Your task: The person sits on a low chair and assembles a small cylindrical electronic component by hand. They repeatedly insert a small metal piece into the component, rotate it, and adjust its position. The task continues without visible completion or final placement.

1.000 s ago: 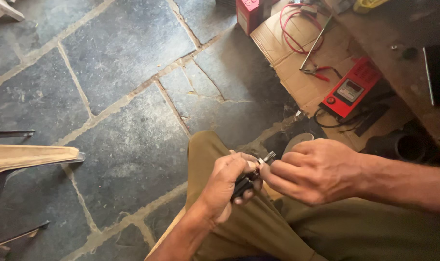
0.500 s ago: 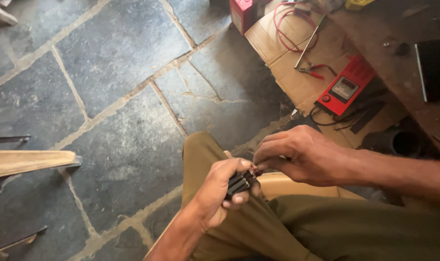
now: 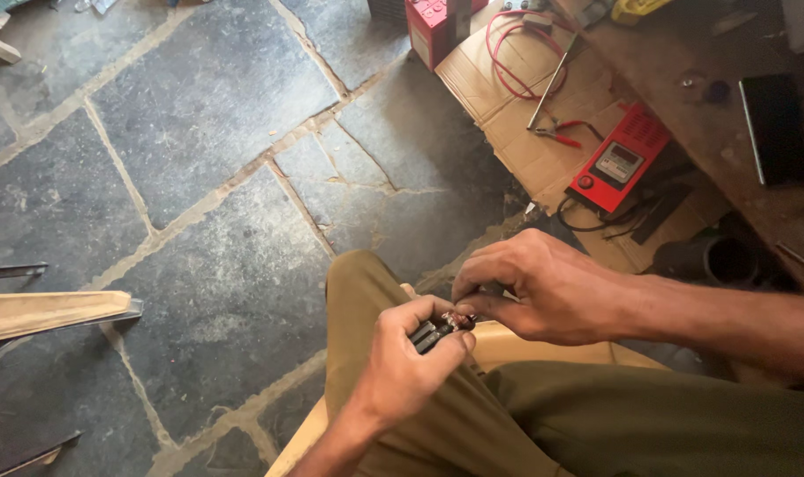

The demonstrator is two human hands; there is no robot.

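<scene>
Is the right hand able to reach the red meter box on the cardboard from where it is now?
Probably yes: the right hand is busy pinching at the small black part, but only open floor and cardboard lie between it and the red meter box.

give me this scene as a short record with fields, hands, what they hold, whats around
left hand: grips a small dark part over the lap
right hand: fingertips pinch at the part's end
seat: pale plastic chair
floor: grey stone slabs
nearby: red meter on cardboard, red wire, pliers, dark phone on a bench
</scene>
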